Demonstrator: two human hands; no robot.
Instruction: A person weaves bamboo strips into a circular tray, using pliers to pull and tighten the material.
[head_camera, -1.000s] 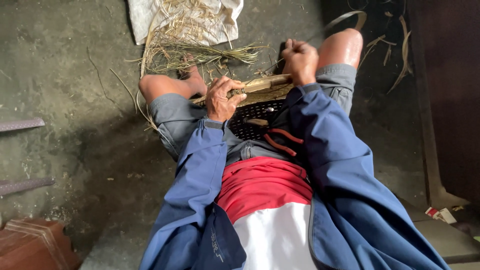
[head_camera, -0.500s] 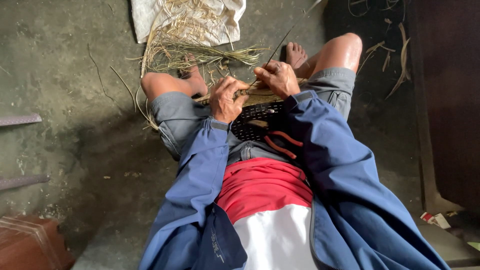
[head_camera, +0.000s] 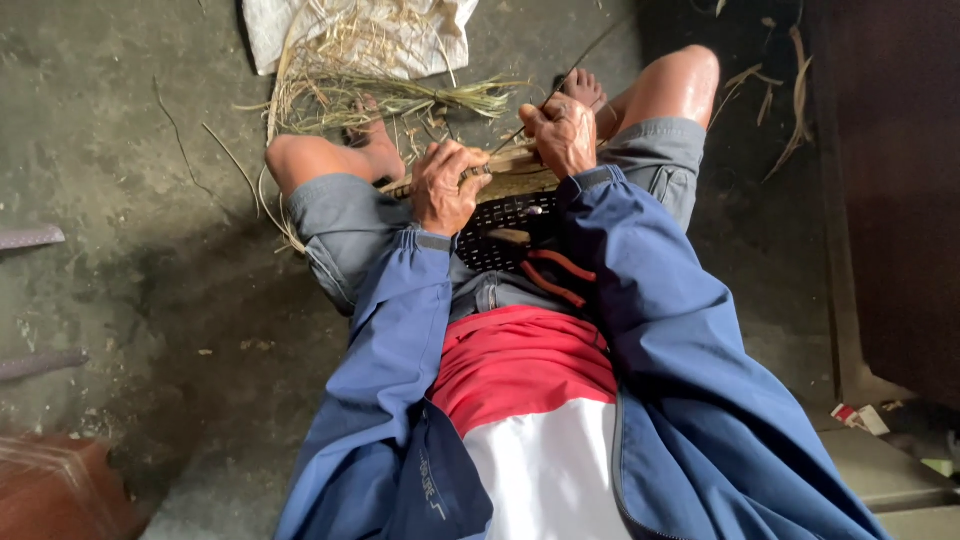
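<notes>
I sit on the floor with a dark woven basket (head_camera: 505, 225) in my lap, its pale rim (head_camera: 510, 170) toward my knees. My left hand (head_camera: 447, 187) grips the rim's left part. Closed on the rim at the right, my right hand (head_camera: 560, 133) pinches a thin dark strip (head_camera: 580, 62) that runs up and to the right. A tool with red handles (head_camera: 555, 275) lies on my lap just behind the basket.
Dry grass and straw (head_camera: 385, 95) lie by my feet, partly on a white sack (head_camera: 350, 35). Loose strips (head_camera: 790, 90) litter the floor at right beside a dark wall. A brown block (head_camera: 60, 495) sits at lower left.
My right hand came down from near my right knee to the basket rim, close to the left hand. The left hand stayed on the rim.
</notes>
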